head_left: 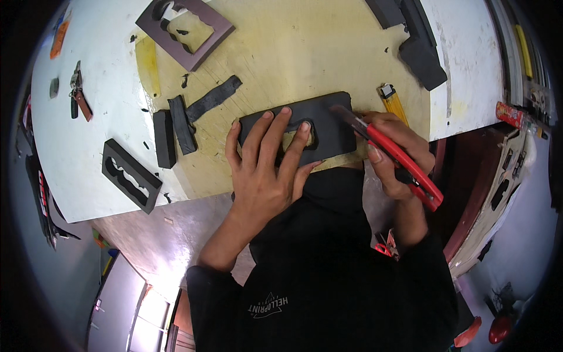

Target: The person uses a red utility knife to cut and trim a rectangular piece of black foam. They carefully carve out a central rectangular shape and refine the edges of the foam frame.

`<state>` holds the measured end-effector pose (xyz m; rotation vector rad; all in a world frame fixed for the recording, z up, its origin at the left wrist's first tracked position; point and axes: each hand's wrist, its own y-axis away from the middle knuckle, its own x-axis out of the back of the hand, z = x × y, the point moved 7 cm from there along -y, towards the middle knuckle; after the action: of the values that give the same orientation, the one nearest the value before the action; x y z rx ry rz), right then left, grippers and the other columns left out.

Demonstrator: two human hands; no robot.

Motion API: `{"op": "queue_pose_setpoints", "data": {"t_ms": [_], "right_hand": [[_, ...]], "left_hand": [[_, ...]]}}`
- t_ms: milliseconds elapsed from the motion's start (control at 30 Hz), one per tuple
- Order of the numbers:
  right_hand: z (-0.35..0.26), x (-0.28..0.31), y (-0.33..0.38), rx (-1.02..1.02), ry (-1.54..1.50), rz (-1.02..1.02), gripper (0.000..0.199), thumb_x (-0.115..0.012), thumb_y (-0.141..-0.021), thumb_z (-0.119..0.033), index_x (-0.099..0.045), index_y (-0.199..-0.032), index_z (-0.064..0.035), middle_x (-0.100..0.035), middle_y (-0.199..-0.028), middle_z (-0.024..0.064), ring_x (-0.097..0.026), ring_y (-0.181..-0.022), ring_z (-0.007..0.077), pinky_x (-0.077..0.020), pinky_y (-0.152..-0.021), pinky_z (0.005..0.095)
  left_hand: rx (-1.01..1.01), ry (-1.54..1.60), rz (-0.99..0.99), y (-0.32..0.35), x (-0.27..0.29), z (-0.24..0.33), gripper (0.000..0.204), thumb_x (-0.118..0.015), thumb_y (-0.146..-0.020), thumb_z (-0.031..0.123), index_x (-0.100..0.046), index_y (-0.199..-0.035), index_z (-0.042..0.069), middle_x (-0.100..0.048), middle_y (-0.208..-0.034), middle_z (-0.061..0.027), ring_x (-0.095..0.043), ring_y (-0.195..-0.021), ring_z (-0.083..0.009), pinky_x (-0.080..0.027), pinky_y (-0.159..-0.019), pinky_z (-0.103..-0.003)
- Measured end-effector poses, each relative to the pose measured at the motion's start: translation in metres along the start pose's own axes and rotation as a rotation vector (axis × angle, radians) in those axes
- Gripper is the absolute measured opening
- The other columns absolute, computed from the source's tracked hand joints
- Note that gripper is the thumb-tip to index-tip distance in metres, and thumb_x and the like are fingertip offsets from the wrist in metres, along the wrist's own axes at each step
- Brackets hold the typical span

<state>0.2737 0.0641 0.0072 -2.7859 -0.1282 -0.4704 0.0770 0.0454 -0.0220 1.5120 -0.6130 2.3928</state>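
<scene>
A black foam block [331, 129] with a small cut-out near its middle lies at the near edge of the table. Spread over its left part, my left hand [261, 161] presses it down; the index fingertip is beside the cut-out and the thumb at the near edge. My right hand [404, 138] is closed around a red utility knife [404, 159]. The knife's blade points up and left over the right part of the block; whether its tip touches the foam I cannot tell.
A yellow object with a metal end [393, 102] lies beyond my right hand. Left are a cut-out black foam frame [141, 190], foam strips [214, 98] and a black bar [164, 139]. A purple-brown foam frame [214, 50] sits farther back; black foam pieces [419, 58] lie far right.
</scene>
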Motion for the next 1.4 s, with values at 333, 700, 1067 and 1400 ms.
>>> {"op": "queue_pose_setpoints", "data": {"t_ms": [333, 700, 1067, 1400], "right_hand": [[0.013, -0.004, -0.021, -0.103, -0.373, -0.105, 0.029, -0.074, -0.083, 0.004, -0.07, -0.112, 0.0034, -0.069, -0.11, 0.0257, -0.073, -0.089, 0.0271, -0.0611, -0.077, 0.0335], [0.033, -0.004, -0.014, -0.377, -1.018, 0.064, 0.023, -0.062, -0.093, -0.002, -0.062, -0.113, 0.0074, -0.067, -0.112, 0.0298, -0.064, -0.083, 0.0232, -0.0513, -0.074, 0.0344], [0.022, -0.018, -0.03, -0.463, -0.846, 0.096, 0.025, -0.069, -0.086, 0.006, -0.051, -0.103, -0.0023, -0.072, -0.1, 0.0276, -0.07, -0.082, 0.0176, -0.0537, -0.069, 0.027], [0.021, -0.036, -0.039, -0.461, -0.57, 0.029, 0.027, -0.073, -0.084, 0.007, -0.049, -0.092, -0.0023, -0.073, -0.092, 0.0228, -0.069, -0.071, 0.0156, -0.0559, -0.063, 0.0251]], "left_hand": [[0.013, 0.075, -0.008, -0.003, -0.003, -0.005, 0.055, -0.078, -0.081, 0.039, -0.065, -0.13, 0.016, -0.043, -0.153, -0.0207, -0.037, -0.143, -0.0409, -0.013, -0.118, -0.065], [0.019, 0.073, 0.015, -0.001, -0.004, -0.006, 0.064, -0.081, -0.078, 0.039, -0.063, -0.134, 0.015, -0.046, -0.152, -0.0177, -0.04, -0.142, -0.0395, -0.016, -0.118, -0.064], [-0.016, 0.107, 0.055, 0.001, -0.003, -0.005, 0.059, -0.083, -0.077, 0.033, -0.066, -0.129, 0.013, -0.045, -0.151, -0.0222, -0.041, -0.14, -0.0431, -0.02, -0.115, -0.066], [-0.013, 0.145, 0.069, 0.0, -0.001, -0.006, 0.055, -0.084, -0.076, 0.03, -0.068, -0.126, 0.012, -0.048, -0.148, -0.0211, -0.043, -0.138, -0.0406, -0.023, -0.113, -0.066]]}}
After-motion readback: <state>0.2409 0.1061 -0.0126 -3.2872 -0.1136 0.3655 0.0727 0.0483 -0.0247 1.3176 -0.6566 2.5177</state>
